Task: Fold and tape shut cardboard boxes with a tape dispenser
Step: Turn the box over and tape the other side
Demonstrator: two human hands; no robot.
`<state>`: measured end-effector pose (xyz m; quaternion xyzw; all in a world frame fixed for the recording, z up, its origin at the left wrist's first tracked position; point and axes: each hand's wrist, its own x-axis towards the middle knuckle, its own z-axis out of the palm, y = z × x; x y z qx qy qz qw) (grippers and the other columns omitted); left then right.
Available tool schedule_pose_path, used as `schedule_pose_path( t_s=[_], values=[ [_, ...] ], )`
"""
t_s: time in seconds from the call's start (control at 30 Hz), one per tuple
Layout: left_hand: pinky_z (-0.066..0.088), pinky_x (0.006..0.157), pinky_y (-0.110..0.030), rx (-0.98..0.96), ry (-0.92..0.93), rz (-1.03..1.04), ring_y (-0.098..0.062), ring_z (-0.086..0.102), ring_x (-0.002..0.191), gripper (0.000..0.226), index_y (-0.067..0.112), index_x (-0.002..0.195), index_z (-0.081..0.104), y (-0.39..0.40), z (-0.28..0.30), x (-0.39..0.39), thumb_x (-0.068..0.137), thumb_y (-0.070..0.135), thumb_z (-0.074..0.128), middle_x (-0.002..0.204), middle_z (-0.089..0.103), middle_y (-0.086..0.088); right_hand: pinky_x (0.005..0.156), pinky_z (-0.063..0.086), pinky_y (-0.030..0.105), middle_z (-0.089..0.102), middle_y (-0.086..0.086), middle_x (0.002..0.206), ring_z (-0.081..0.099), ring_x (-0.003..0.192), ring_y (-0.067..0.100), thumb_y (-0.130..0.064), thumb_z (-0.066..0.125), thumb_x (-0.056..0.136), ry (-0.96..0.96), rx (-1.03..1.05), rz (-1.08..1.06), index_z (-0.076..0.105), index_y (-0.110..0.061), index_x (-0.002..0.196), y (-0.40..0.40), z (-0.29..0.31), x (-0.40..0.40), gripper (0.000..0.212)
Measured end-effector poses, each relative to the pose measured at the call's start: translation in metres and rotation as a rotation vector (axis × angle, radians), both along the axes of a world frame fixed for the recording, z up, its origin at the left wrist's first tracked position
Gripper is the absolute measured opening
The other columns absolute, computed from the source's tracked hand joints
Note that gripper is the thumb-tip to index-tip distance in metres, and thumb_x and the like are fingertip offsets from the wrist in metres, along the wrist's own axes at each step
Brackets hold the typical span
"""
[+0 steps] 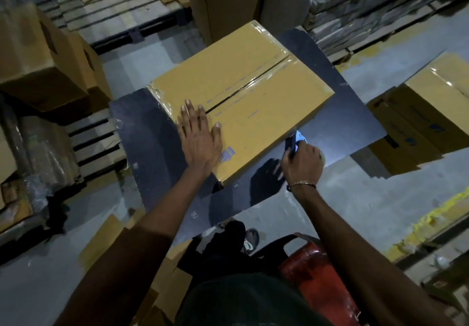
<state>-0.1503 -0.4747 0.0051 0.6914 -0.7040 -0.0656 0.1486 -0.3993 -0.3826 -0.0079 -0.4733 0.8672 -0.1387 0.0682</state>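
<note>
On one table (355,112), two hands: left hand (200,138) presses one box (253,92).

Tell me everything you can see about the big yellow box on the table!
The cardboard box is yellow-brown, closed, and lies flat on a dark table, turned at an angle. Its two top flaps meet at a middle seam covered with shiny clear tape. A blue barcode is printed near its closest corner. The left hand presses flat on top. The right hand holds a tape dispenser by its near edge.
</note>
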Motion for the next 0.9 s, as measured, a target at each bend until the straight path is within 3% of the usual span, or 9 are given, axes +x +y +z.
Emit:
schedule_pose_path(
  t_s=[0.13, 0.27, 0.37, 0.47, 0.53, 0.6, 0.67, 0.8, 0.9],
  values=[
    [0.001, 0.132, -0.047, -0.109, 0.178, 0.175, -0.028, -0.006, 0.164, 0.071, 0.005, 0.168, 0.012, 0.057, 0.01, -0.039, 0.112, 0.043, 0.035, 0.176, -0.003, -0.015, 0.084, 0.049, 0.044, 0.07, 0.007, 0.098, 0.058, 0.107, 0.033, -0.018, 0.06, 0.091, -0.035, -0.456, 0.283, 0.068, -0.009, 0.098, -0.02, 0.038, 0.044, 0.014],
    [0.016, 0.129, -0.054, -0.009, 0.213, 0.321, -0.035, -0.001, 0.163, 0.065, -0.002, 0.166, 0.01, 0.091, -0.008, -0.078, 0.116, 0.035, 0.03, 0.174, 0.003, -0.023, 0.102, 0.047, 0.047, 0.066, 0.011, 0.126, 0.051, 0.135, 0.032, -0.023, 0.052, 0.096, -0.127, -0.346, 0.503, 0.067, -0.009, 0.116, -0.049, 0.027, 0.074, 0.028],
    [0.03, 0.126, -0.049, -0.082, 0.338, 0.438, -0.034, 0.01, 0.163, 0.061, -0.004, 0.164, 0.019, 0.086, -0.015, -0.084, 0.117, 0.031, 0.033, 0.173, 0.012, -0.024, 0.116, 0.037, 0.047, 0.051, 0.012, 0.153, 0.038, 0.149, 0.029, -0.029, 0.046, 0.103, -0.112, -0.238, 0.598, 0.06, -0.012, 0.138, -0.05, 0.005, 0.077, 0.041],
    [0.057, 0.089, -0.044, -0.082, 0.622, 0.69, -0.033, 0.043, 0.15, 0.064, 0.005, 0.166, 0.022, 0.076, -0.008, -0.088, 0.115, 0.041, 0.034, 0.175, 0.016, -0.014, 0.12, 0.027, 0.045, 0.04, 0.01, 0.162, 0.03, 0.154, 0.026, -0.031, 0.042, 0.108, -0.008, -0.236, 0.634, 0.053, -0.015, 0.147, -0.045, -0.007, 0.074, 0.043],
    [0.057, 0.076, -0.041, -0.076, 0.733, 0.777, -0.034, 0.062, 0.131, 0.065, 0.009, 0.165, 0.029, 0.075, -0.006, -0.088, 0.113, 0.047, 0.039, 0.17, 0.033, -0.012, 0.121, 0.025, 0.044, 0.04, 0.01, 0.163, 0.029, 0.155, 0.025, -0.031, 0.041, 0.108, 0.006, -0.225, 0.616, 0.052, -0.016, 0.148, -0.045, -0.007, 0.076, 0.044],
    [0.053, 0.087, -0.035, -0.077, 0.874, 0.838, -0.034, 0.064, 0.127, 0.065, 0.01, 0.161, 0.04, 0.077, -0.006, -0.086, 0.11, 0.049, 0.048, 0.155, 0.054, -0.015, 0.122, 0.024, 0.044, 0.039, 0.01, 0.163, 0.029, 0.155, 0.025, -0.03, 0.041, 0.106, 0.027, -0.199, 0.602, 0.051, -0.015, 0.148, -0.046, -0.006, 0.08, 0.045],
    [0.043, 0.098, -0.026, -0.035, 1.047, 0.884, -0.032, 0.058, 0.135, 0.064, 0.011, 0.159, 0.045, 0.084, -0.004, -0.081, 0.109, 0.05, 0.051, 0.152, 0.057, -0.015, 0.122, 0.024, 0.046, 0.039, 0.011, 0.163, 0.029, 0.154, 0.027, -0.029, 0.04, 0.104, 0.051, -0.161, 0.583, 0.05, -0.014, 0.147, -0.046, -0.005, 0.084, 0.047],
    [0.035, 0.108, -0.033, 0.214, 1.068, 0.771, -0.028, 0.041, 0.148, 0.078, 0.018, 0.166, 0.028, 0.101, -0.007, -0.055, 0.105, 0.062, 0.048, 0.167, 0.038, -0.009, 0.114, 0.033, 0.05, 0.047, 0.012, 0.155, 0.038, 0.148, 0.03, -0.03, 0.04, 0.099, 0.039, -0.137, 0.512, 0.056, -0.014, 0.139, -0.052, 0.009, 0.097, 0.046],
    [0.027, 0.127, -0.046, 0.154, 0.999, 0.672, -0.027, 0.021, 0.16, 0.095, 0.014, 0.169, 0.005, 0.082, -0.004, -0.034, 0.102, 0.063, 0.051, 0.176, 0.013, -0.011, 0.109, 0.033, 0.048, 0.047, 0.009, 0.155, 0.035, 0.149, 0.026, -0.032, 0.041, 0.101, 0.042, -0.163, 0.501, 0.055, -0.018, 0.138, -0.064, 0.017, 0.105, 0.042]
  ],
)
